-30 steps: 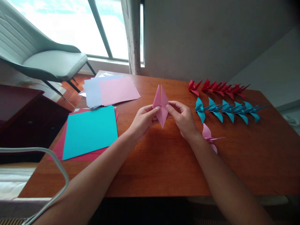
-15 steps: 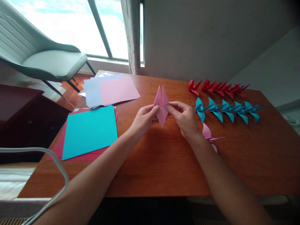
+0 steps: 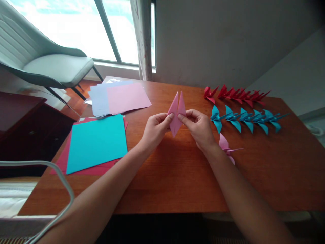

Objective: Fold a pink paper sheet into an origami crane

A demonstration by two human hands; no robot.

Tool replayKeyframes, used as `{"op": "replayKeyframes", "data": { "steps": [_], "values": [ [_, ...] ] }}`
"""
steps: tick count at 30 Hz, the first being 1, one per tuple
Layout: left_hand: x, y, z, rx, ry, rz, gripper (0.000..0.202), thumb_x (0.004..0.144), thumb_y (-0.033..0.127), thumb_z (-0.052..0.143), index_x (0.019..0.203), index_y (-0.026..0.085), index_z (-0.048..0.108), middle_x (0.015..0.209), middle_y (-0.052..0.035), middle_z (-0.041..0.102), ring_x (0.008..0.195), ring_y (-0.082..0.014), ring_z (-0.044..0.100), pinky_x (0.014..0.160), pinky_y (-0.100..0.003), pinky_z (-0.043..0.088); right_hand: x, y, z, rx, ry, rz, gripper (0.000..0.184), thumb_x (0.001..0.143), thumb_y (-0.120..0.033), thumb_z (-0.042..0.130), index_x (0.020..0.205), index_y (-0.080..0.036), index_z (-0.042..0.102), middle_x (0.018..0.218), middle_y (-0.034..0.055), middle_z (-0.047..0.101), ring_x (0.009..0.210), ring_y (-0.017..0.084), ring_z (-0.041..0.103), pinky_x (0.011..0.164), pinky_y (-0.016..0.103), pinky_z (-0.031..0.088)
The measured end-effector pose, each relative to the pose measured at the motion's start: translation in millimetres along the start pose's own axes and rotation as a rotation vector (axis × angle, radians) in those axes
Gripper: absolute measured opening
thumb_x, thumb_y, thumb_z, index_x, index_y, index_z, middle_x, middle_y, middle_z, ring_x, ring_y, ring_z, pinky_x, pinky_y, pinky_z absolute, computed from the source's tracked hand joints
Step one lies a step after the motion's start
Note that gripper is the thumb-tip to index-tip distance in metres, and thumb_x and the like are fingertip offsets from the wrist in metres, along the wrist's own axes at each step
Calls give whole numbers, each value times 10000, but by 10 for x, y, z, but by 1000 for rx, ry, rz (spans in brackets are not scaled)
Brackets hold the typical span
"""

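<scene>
Between both hands, above the table, is a folded pink origami paper (image 3: 175, 122), a narrow diamond with two points up, a slit between them and one point down. My left hand (image 3: 157, 128) pinches its left edge, thumb on the front face. On the right edge, my right hand (image 3: 199, 127) grips it the same way. The fingers behind the paper are partly hidden. A finished pink paper crane (image 3: 224, 145) lies beside my right forearm, which partly covers it.
Blue paper cranes (image 3: 245, 118) and red paper cranes (image 3: 232, 94) stand in rows at the right of the wooden table (image 3: 172, 183). At left lie turquoise paper (image 3: 98, 144) over red sheets, and pink paper (image 3: 128, 97) over pale sheets. A white cable (image 3: 64, 179) crosses the lower left.
The folded pink paper has tilted, its upper points leaning further right and the lower point shifting slightly left. Both thumbs have moved slightly on its face. The grip of both hands continues.
</scene>
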State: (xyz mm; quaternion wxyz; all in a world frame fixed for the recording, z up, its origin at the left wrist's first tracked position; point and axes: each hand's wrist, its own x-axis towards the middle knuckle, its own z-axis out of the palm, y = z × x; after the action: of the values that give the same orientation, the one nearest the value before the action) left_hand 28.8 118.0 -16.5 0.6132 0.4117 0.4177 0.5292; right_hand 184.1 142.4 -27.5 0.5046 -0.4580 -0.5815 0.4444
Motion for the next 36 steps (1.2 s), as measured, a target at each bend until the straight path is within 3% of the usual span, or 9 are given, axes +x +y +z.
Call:
{"op": "replayKeyframes", "data": {
  "steps": [5, 11, 15, 20, 25, 30, 36],
  "values": [
    [8, -7, -6, 73, 28, 49, 381, 770, 509, 806, 718, 148, 696, 691, -8, 649, 672, -131, 600, 680, -249, 520, 3, -38, -4, -16, 15, 17, 337, 751, -529, 811, 743, -212, 698, 749, 2, 717, 704, 159, 644, 664, 299, 521],
    [5, 21, -12, -43, 39, 11, 343, 756, 472, 834, 795, 140, 757, 763, -37, 717, 717, -143, 655, 742, -271, 561, -2, -103, 1, 58, 24, 63, 345, 699, -545, 839, 734, -220, 729, 739, 2, 728, 699, 159, 647, 671, 307, 529],
    [7, 32, -10, -96, 60, -11, 351, 737, 471, 852, 760, 141, 733, 751, -31, 714, 705, -148, 673, 754, -293, 573, 2, -94, 0, 58, 49, 83, 328, 714, -544, 826, 763, -228, 753, 756, 6, 739, 714, 161, 655, 703, 319, 540],
    [8, 22, -8, -126, 40, -44, 382, 743, 500, 837, 756, 138, 716, 724, -16, 690, 697, -137, 662, 740, -276, 567, 3, -49, -26, -11, 101, 2, 282, 760, -485, 805, 739, -211, 740, 737, 6, 715, 705, 159, 624, 670, 310, 493],
    [9, 30, -3, -101, 41, -24, 358, 742, 474, 837, 749, 140, 707, 735, -11, 684, 700, -128, 640, 713, -251, 551, -3, -76, -29, -20, 58, 17, 225, 804, -398, 758, 703, -206, 699, 684, -19, 657, 661, 133, 564, 641, 288, 441],
    [4, 39, -2, -103, 46, -37, 343, 744, 449, 835, 713, 145, 678, 700, 7, 648, 665, -113, 615, 702, -243, 540, 0, -118, -17, -15, -16, 37, 216, 805, -421, 740, 762, -213, 702, 724, -19, 673, 670, 131, 566, 638, 278, 455],
    [5, 13, -21, -150, 27, -93, 338, 751, 456, 829, 800, 150, 693, 776, -24, 703, 709, -136, 671, 706, -254, 549, 6, -95, -3, 8, 50, 47, 211, 781, -408, 765, 755, -205, 714, 678, -19, 664, 619, 123, 551, 611, 277, 471]
  ]
}}
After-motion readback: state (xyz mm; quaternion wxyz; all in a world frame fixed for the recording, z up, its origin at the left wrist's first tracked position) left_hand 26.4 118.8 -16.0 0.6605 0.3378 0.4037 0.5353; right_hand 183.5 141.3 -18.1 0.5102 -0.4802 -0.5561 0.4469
